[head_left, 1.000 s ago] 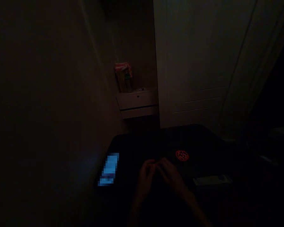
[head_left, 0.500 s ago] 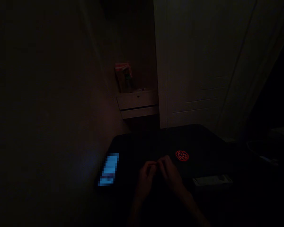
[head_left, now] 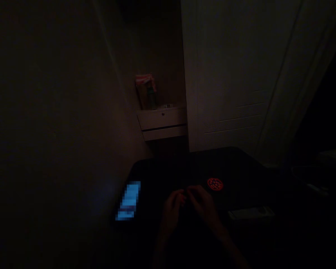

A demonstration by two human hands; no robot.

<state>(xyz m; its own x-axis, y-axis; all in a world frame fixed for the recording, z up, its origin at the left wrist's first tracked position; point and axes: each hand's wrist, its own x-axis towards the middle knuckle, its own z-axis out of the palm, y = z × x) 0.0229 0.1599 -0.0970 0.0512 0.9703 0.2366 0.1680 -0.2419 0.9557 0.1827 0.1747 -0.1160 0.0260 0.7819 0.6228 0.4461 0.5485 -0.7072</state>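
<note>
The scene is very dark. Over the near part of a dark table (head_left: 168,172), my left hand (head_left: 171,213) is closed, thumb and fingers pinching a small red piece (head_left: 182,198) whose kind is too dim to tell. Just right of it, my right hand (head_left: 204,205) has its fingers pinched together; whatever may be between them is hidden. A slight gap separates the fingertips of both hands. Beyond my right hand, a round red-rimmed disc (head_left: 215,184) with red spots on black lies flat on the table.
A lit, blurred-out screen (head_left: 128,201) lies at the table's left edge, beside the wall (head_left: 72,130). A pale flat box (head_left: 251,213) is at the near right. Behind stand a drawer unit (head_left: 165,121) with a red-striped bag (head_left: 144,80) on top, and a large pale panel (head_left: 226,74).
My fingertips have moved slightly apart from each other. The small red piece now shows more clearly at my left fingers. The disc, screen and box stay where they were.
</note>
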